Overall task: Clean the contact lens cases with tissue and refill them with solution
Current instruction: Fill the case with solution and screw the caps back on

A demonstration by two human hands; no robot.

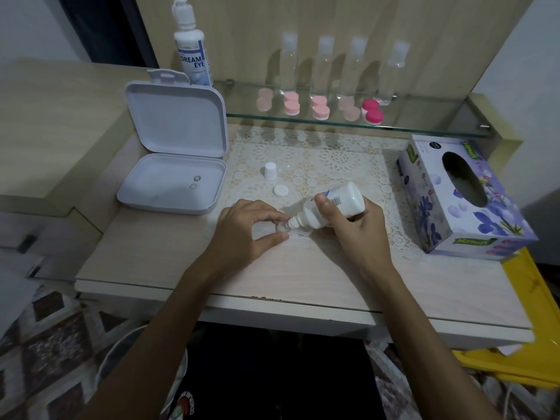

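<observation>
The pale wooden table (145,262) carried a lace mat (333,165) across its middle. At the right edge sat a flowered tissue box (454,201), its oval opening facing up. At the left a white hinged box (172,165) stood open, lid upright, with two small round things (possibly lenses) in its tray. The right hand (354,228) was curled round a white solution bottle (333,204), thumb across its upper side. The bottle lay tilted, its long axis running from upper right down to lower left, nozzle aimed down-left at a clear lens case (281,229). The left hand (251,228) pinched that case between thumb and fingertips on the mat, just at the nozzle tip. Behind the hands lay a white bottle cap (270,171) and a flat white case lid (280,190), near each other.
</observation>
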